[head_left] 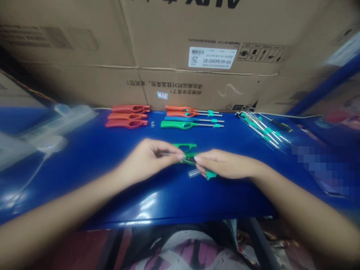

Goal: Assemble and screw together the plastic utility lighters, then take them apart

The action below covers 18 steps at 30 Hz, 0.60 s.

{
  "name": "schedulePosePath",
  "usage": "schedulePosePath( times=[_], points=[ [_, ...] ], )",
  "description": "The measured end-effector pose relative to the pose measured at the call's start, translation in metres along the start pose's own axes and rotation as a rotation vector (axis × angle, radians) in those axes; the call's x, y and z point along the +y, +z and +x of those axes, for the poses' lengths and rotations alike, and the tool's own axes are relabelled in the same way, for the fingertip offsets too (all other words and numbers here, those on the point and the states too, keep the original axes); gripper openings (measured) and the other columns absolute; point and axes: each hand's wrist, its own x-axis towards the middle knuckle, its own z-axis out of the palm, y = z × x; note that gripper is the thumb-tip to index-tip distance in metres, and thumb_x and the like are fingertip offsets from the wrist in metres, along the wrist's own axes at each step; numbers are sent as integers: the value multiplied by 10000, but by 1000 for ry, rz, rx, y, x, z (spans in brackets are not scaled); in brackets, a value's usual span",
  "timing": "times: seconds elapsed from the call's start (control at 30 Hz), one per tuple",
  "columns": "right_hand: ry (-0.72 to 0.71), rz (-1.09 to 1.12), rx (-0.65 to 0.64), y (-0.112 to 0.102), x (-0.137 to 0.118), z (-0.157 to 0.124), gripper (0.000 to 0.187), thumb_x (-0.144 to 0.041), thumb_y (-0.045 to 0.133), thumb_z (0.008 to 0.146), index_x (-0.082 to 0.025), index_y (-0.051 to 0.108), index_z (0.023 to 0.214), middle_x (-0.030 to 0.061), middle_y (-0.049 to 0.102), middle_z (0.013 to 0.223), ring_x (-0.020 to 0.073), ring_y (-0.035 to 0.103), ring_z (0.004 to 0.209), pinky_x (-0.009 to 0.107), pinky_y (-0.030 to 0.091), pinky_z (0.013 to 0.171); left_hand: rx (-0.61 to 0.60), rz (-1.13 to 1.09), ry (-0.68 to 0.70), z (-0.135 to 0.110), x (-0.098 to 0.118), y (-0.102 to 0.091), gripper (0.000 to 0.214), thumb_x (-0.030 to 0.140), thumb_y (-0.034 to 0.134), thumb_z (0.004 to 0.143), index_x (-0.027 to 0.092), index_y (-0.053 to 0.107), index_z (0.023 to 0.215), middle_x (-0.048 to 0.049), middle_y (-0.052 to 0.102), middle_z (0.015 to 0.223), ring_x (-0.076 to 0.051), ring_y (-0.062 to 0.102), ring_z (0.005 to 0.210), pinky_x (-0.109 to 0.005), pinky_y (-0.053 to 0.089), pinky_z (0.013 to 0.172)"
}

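My left hand (152, 155) and my right hand (222, 163) meet over the middle of the blue table, both closed in a pinch. A thin pale wire (165, 154) runs into the left fingertips. Between the right thumb and fingers sits a small dark lighter part (191, 159), its exact kind unclear. Under the fingertips is a green lighter handle (185, 146), partly covered by the hands. A clear tube (194, 173) and a teal trigger (210, 174) show below the right fingers; whether these are held or lying there I cannot tell.
Three red-orange lighter handles (128, 116) lie back left. Several lighters with metal rods (209, 125) are lined up at the back centre. Metal rods with teal parts (264, 131) and a screwdriver (281, 125) lie back right. A cardboard sheet (168, 52) stands behind; a power strip (70, 116) is left.
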Motion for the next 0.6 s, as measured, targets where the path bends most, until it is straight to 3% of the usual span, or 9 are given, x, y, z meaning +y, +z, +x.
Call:
schedulePosePath(
  times=[0.23, 0.47, 0.6],
  points=[
    [18, -49, 49, 3, 3, 2, 464, -521, 370, 1037, -183, 558, 779, -24, 560, 711, 108, 509, 657, 230, 399, 637, 11, -100, -60, 2, -4, 0, 200, 359, 807, 786, 214, 816, 923, -34, 807, 933, -184, 753, 830, -262, 595, 830],
    [-125, -437, 229, 6, 4, 5, 319, -388, 424, 1046, -187, 594, 866, 16, 591, 839, 142, 533, 771, 270, 380, 711, 89, -45, -32, 4, -6, 1, 240, 356, 812, 763, 178, 810, 924, -55, 806, 911, -203, 751, 799, -277, 603, 758],
    [-123, -568, 305, 7, 8, 5, 281, -391, 442, 1039, -190, 606, 930, 27, 576, 892, 147, 536, 789, 265, 388, 702, 118, 53, 55, 3, -6, 1, 203, 337, 786, 785, 179, 808, 910, -49, 804, 883, -190, 740, 742, -268, 599, 694]
  ],
)
